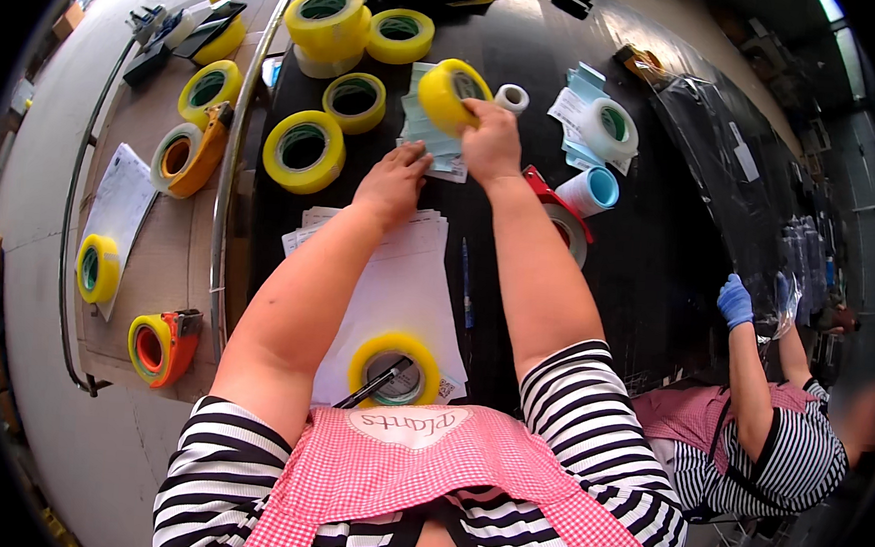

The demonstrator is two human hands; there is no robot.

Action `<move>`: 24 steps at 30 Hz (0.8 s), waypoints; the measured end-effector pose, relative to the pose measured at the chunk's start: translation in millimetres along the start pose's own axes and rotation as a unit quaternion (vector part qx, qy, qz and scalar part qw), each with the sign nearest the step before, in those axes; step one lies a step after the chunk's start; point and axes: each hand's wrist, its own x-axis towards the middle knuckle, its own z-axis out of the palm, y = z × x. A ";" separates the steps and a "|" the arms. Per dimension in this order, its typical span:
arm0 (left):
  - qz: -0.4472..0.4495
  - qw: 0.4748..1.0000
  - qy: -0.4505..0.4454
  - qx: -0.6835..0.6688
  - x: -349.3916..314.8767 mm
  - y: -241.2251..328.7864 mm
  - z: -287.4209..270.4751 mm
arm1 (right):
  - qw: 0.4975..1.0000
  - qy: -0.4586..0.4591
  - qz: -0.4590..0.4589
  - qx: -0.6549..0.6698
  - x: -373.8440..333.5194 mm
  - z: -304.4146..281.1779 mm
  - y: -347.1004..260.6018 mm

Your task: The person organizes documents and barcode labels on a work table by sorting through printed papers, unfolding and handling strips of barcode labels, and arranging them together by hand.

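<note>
Right hand [491,141]: fingers pinched yellow tape roll [446,96], tilted, forward-left | pale-blue slips [417,122]: lay partly hidden by it | left hand [393,183]: near their left edge, finger grip indiscernible

Striped sleeves [589,418] flank a pink checked apron [365,478].

Glossy plastic and matt paper share a smooth, dark tabletop [648,276] with a soft sheen.

Slick, shiny plastic film makes up the held yellow tape roll [438,101], while the white sheets [397,281] are flat, matt paper. Wrinkled plastic sheeting [702,124] catches bright highlights. A smooth metal rail [226,180] gleams along brown cardboard [179,248], dull in finish. The checked apron [396,462] is matt woven cloth, the striped sleeve [590,403] soft fabric; a co-worker's blue glove [735,301] looks like dull, textured cloth.
</note>
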 end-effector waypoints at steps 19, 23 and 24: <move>0.005 1.000 0.015 -0.010 3.2 6.7 -6.3 | 0.991 -0.002 -0.028 -0.133 -13.2 23.9 -19.4; 0.002 1.000 0.008 -0.005 -1.0 5.9 -6.3 | 0.993 -0.006 -0.016 -0.118 -15.8 23.0 -20.9; -0.001 1.000 0.001 -0.009 -1.1 8.8 -11.6 | 0.993 -0.006 -0.016 -0.120 -15.9 22.6 -21.6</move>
